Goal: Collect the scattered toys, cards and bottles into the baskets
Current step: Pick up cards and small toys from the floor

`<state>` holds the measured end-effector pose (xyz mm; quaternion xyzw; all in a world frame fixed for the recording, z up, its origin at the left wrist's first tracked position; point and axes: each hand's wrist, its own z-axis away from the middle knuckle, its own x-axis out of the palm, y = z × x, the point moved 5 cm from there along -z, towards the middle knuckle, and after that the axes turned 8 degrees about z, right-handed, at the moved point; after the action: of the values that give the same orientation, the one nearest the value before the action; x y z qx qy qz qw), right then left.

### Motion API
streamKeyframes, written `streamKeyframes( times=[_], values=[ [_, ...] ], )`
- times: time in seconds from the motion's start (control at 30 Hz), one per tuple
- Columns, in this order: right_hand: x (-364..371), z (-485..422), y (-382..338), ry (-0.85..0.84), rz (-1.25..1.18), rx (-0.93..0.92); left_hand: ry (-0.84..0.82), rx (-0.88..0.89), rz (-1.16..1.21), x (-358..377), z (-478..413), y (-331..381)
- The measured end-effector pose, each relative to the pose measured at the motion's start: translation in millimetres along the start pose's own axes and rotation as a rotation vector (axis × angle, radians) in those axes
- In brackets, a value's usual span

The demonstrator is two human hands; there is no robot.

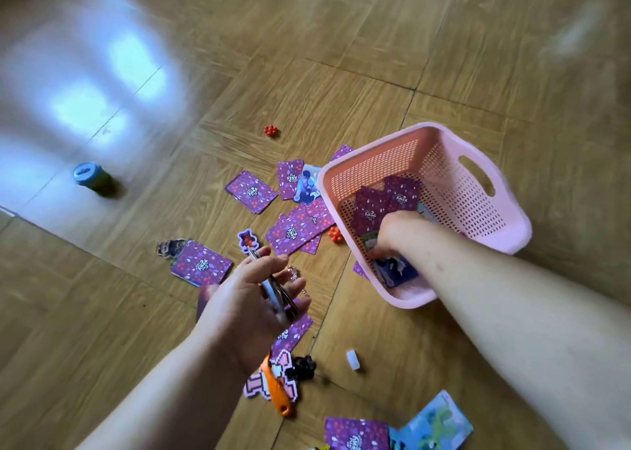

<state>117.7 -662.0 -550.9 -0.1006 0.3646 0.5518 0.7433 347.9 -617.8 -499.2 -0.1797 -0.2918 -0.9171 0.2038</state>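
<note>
A left hand (252, 299) curls its fingers round a loose stack of cards (276, 292) left of the pink basket (444, 176), where the right hand (392, 234), its finger state untellable, reaches among stored cards (396, 197); the stack may slip and rescatter among purple floor cards (251, 192).

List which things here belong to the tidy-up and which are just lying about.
Job: pink basket; left hand holding a card stack; right hand in the basket; purple cards on the floor; blue-lidded bottle; red bead clusters; pixel figure.
Lying about: small white piece, orange-handled item; unclear whether either is a toy.
</note>
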Motion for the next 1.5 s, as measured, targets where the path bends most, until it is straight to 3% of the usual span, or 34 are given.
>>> streamKeyframes(
  times=[0.17, 0.37, 0.5, 0.6, 0.7, 0.8, 0.9, 1.17, 1.23, 1.37, 1.43, 1.5],
  values=[
    [13.7, 1.8, 1.7, 0.04, -0.373, 0.085, 0.015, -0.01, 0.009, -2.2, -3.0, -6.2],
    [18.3, 8.5, 8.8, 0.056, -0.438, 0.009, 0.023, 0.001, -0.016, 1.9, -4.7, -5.4],
    [1.5, 12.5, 11.0, 0.047, -0.273, -0.125, 0.014, 0.004, -0.02, 2.9, -4.4, -1.5],
    [-30.1, 14.6, 23.8, 0.293, -0.195, -0.158, 0.022, 0.013, -0.031, -2.0, -4.8, 0.7],
    [-49.7, 19.6, 5.1, 0.476, 0.105, -0.406, 0.028, 0.008, -0.044, -7.6, -5.2, -0.2],
    [-43.0, 18.0, -25.6, 0.489, 0.45, -0.61, 0.028, -0.001, -0.044, -8.3, -4.1, -2.8],
    [-29.8, 6.9, -37.1, 0.499, 0.56, -0.595, 0.029, 0.004, -0.036, -10.7, -3.3, -3.4],
    [-20.1, -0.9, -3.4, 0.41, 0.535, -0.346, 0.038, 0.017, -0.025, -17.4, -5.1, -1.2],
    [-16.4, -3.4, 10.0, 0.384, 0.427, -0.348, 0.026, 0.012, -0.028, -15.1, -5.6, -2.6],
    [-17.0, -8.1, 43.7, 0.385, -0.063, -0.392, 0.015, 0.001, -0.032, -12.7, -7.2, -3.3],
    [-20.5, -6.6, 52.7, 0.359, -0.085, -0.428, 0.013, -0.004, -0.036, -12.4, -8.3, -2.8],
    [-17.8, 1.1, 47.1, 0.33, 0.062, -0.493, 0.009, -0.009, -0.044, -9.8, -8.6, -4.7]
  ],
)
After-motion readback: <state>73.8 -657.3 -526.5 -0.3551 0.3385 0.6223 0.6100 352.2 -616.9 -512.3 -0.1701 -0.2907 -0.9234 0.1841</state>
